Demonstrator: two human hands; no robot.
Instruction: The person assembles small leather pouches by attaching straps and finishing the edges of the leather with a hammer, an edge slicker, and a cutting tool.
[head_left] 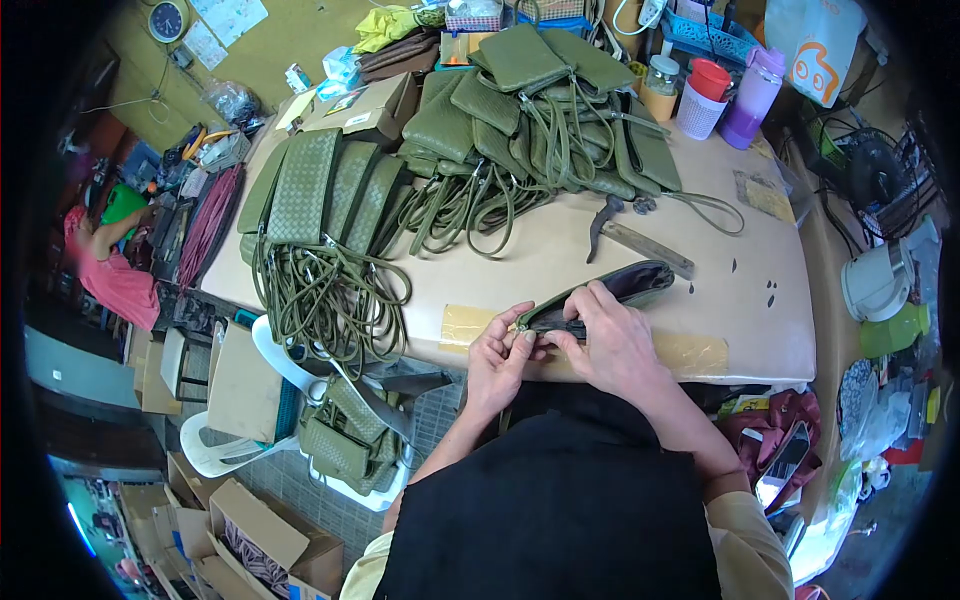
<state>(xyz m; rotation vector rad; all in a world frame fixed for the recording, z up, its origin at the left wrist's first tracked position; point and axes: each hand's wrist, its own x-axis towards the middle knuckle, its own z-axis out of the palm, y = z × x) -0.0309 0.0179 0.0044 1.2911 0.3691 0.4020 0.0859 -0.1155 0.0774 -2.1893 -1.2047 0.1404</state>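
Both hands pinch one end of an open green woven pouch at the table's near edge.

The left hand point(500, 352) has its fingertips pressed together on the pouch point(600, 295) at its zipper end; the right hand point(608, 335) lies over the pouch's edge, thumb and fingers closed on the same end. The pouch lies on the table point(740, 320), its open mouth running toward 2 o'clock. At 12 o'clock, near it, lies a metal tool point(640, 240). A heap of matching green pouches point(540, 110) with cords sits farther at 12 o'clock, a second row point(320, 190) at 10 o'clock. A purple bottle point(752, 95) stands at 1 o'clock.
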